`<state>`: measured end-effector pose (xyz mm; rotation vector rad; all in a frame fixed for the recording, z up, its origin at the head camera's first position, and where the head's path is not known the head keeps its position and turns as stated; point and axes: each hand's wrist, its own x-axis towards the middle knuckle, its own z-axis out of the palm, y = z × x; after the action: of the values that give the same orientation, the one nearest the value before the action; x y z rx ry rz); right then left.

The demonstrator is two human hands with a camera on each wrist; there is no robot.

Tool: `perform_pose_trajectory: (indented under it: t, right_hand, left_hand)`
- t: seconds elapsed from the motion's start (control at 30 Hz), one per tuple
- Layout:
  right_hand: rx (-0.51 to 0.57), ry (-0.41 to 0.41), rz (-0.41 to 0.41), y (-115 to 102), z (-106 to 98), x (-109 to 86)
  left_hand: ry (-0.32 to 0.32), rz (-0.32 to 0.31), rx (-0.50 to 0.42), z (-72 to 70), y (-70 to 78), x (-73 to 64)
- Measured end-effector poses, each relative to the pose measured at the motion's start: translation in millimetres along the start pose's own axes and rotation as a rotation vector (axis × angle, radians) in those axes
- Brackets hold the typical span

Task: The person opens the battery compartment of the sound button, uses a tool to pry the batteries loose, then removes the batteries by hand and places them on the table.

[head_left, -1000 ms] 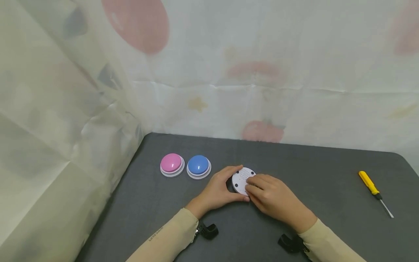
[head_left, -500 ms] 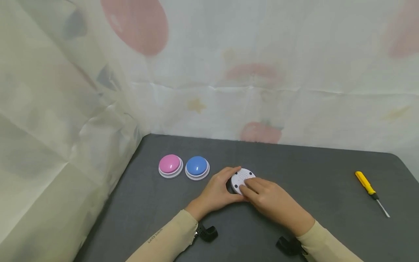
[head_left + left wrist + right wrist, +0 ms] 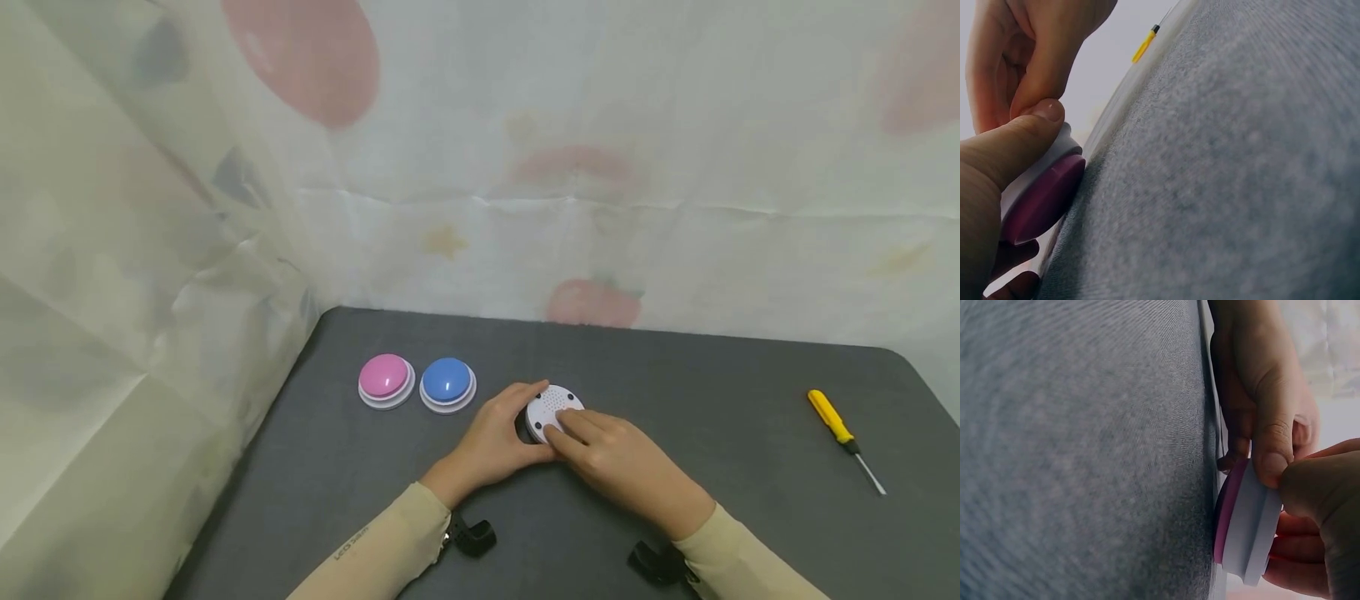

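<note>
A round push button [image 3: 550,403] is upside down in the middle of the dark table, its white base with black feet and small holes facing up. My left hand [image 3: 491,437] grips its rim, thumb on the near side and fingers on the far side. The purple dome [image 3: 1046,199] points down in the left wrist view. With bent fingers my right hand [image 3: 626,467] touches the base; whether they pinch a part of it is hidden. In the right wrist view the white base [image 3: 1252,528] stands between both hands.
A pink push button [image 3: 384,377] and a blue push button [image 3: 447,382] sit dome up to the left. A yellow-handled screwdriver [image 3: 829,414] lies at the right of the table [image 3: 720,392]. Patterned curtains hang behind and at the left.
My right fingertips have shifted slightly toward the left and near part of the white base. The left hand keeps its grip. The whole head view has drifted a little.
</note>
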<state>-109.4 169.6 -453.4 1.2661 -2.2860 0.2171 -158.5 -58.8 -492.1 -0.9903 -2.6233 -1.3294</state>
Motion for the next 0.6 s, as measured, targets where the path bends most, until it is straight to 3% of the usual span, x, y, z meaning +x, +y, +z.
perform_pose_trajectory:
  t: [0.37,0.6]
  right_hand:
    - [-0.019,-0.010,0.005,-3.1,-2.2,1.0]
    - [-0.024,0.036,-0.009,-1.6,-1.8,0.4]
  left_hand:
    - [0.000,-0.007,0.006,0.8,-1.2,1.1]
    - [0.005,-0.013,0.039,0.9,1.6,0.4]
